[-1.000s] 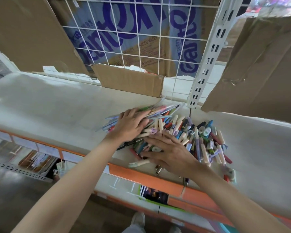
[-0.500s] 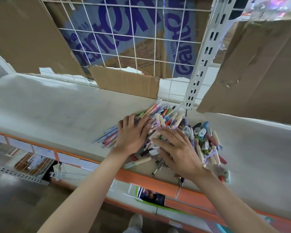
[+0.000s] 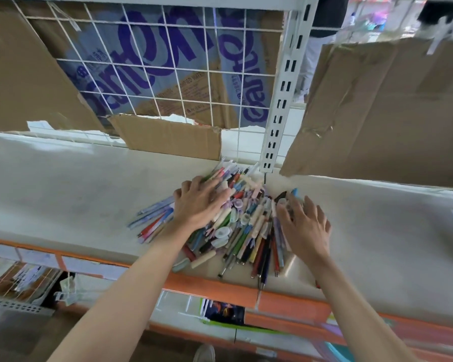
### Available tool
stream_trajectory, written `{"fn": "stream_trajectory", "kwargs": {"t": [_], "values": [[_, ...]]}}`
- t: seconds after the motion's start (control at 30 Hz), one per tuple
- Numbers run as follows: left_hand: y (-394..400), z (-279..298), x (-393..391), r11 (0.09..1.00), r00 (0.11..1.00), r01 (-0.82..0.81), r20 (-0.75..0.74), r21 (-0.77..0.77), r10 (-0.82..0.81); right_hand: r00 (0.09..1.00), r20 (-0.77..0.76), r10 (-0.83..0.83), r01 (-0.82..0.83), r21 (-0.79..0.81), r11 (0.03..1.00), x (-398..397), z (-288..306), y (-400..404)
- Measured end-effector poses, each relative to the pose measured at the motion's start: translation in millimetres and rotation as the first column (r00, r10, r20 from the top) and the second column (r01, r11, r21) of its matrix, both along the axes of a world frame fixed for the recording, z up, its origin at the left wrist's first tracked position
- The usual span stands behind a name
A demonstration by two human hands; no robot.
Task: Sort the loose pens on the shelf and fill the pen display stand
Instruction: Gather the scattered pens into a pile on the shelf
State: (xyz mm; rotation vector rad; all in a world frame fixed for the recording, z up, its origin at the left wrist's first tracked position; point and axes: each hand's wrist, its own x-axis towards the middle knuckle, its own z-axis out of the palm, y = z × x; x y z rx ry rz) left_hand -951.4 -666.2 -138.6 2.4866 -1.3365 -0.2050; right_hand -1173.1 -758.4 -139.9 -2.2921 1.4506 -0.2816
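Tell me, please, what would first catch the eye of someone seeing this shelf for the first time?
The jumbled heap of multicoloured plastic pens in the middle of the pale cream shelf draws the eye first, with the left hand and right hand pressed flat on either side of it. Behind, a torn brown cardboard sheet with big purple lettering shows through the white wire grid.

Just one view here, a wide-angle head cam looking forward and steeply down over both forearms at the shelf (image 3: 63, 194). It sits close, arm's reach from the pen pile (image 3: 241, 220), with the wire grid back panel (image 3: 152, 74) straight beyond the fingers. Lower shelves and a shoe (image 3: 204, 354) show below the wrists, and edges bend from the lens.
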Motion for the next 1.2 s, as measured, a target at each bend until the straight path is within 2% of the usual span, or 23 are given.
{"fn": "stream_trajectory", "kwargs": {"t": [0.13, 0.37, 0.57, 0.73, 0.83, 0.93, 1.2], "values": [[-1.8, -1.6, -4.3, 1.0, 1.0, -0.012, 0.015, -0.023, 0.013, 0.996, 0.086, 0.024, -0.024, 0.005, 1.0, 3.9, -4.2, 6.8], [4.9, -0.1, -11.9, 0.997, 0.999, 0.041, 0.013, -0.061, -0.04, 0.988, 0.122, 0.096, -0.095, -0.017, 0.995, 10.5, -4.2, 10.0], [12.8, 2.7, -6.8, 0.992, 0.995, 0.101, -0.011, -0.08, -0.102, 0.979, 0.183, 0.086, -0.078, -0.049, 0.996, 18.3, 5.0, -7.3], [-2.9, 8.2, 0.9, 0.987, 0.988, 0.111, -0.096, -0.114, -0.122, 0.956, 0.144, 0.256, -0.259, -0.001, 0.966, 55.3, 15.2, -41.9], [-14.8, 8.4, 6.1, 0.994, 0.988, 0.088, -0.123, -0.059, -0.094, 0.949, 0.086, 0.304, -0.311, 0.082, 0.947, 72.8, 16.3, -58.5], [-20.6, 6.1, 5.9, 0.992, 0.986, 0.08, -0.139, -0.1, -0.093, 0.938, 0.044, 0.345, -0.348, 0.121, 0.93, 76.8, 14.8, -67.0], [-14.3, -2.4, -16.3, 0.961, 0.967, 0.231, -0.076, -0.152, -0.244, 0.929, 0.111, 0.354, -0.356, -0.006, 0.935, 59.0, 9.0, -57.5]]}}
